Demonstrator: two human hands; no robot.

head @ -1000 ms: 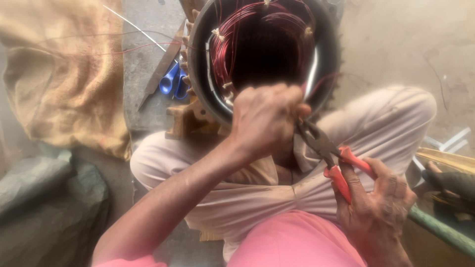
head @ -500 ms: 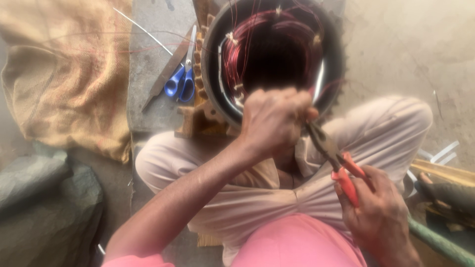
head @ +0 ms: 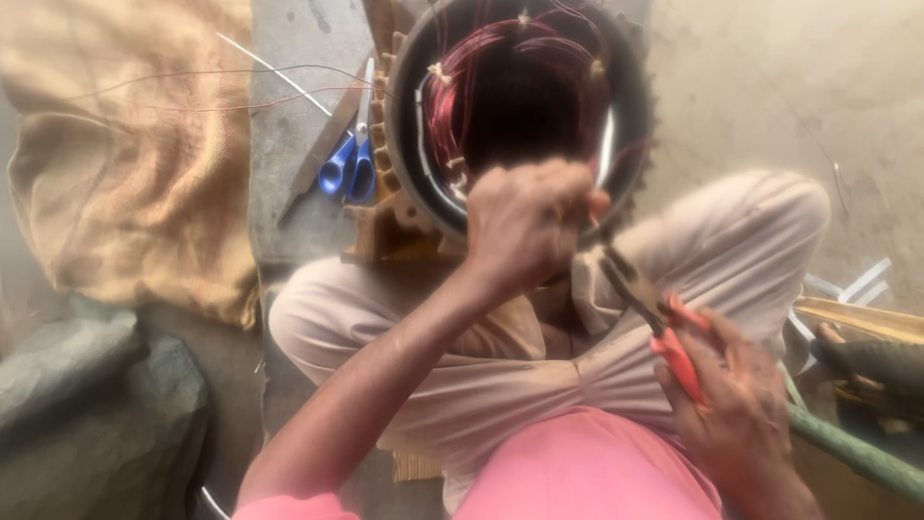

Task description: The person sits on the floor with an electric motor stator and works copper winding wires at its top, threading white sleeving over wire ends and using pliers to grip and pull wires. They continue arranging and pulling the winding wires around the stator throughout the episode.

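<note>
A round motor stator (head: 635, 87) with reddish copper windings (head: 462, 87) stands between my crossed legs. My left hand (head: 529, 226) is closed at the stator's near rim, fingers pinched on something thin that I cannot make out. My right hand (head: 736, 404) grips red-handled pliers (head: 659, 323), whose dark jaws point up toward the left hand and the rim.
Blue-handled scissors (head: 348, 164) lie on the concrete floor left of the stator, beside a flat metal blade (head: 318, 159). Tan sackcloth (head: 125, 154) covers the left. Thin wires (head: 269, 72) trail over it. A green rod (head: 857, 453) and pale strips (head: 857, 284) lie at the right.
The view has shifted so the stator sits higher. My right hand and the pliers have dropped slightly lower right; the left hand stays at the rim.
</note>
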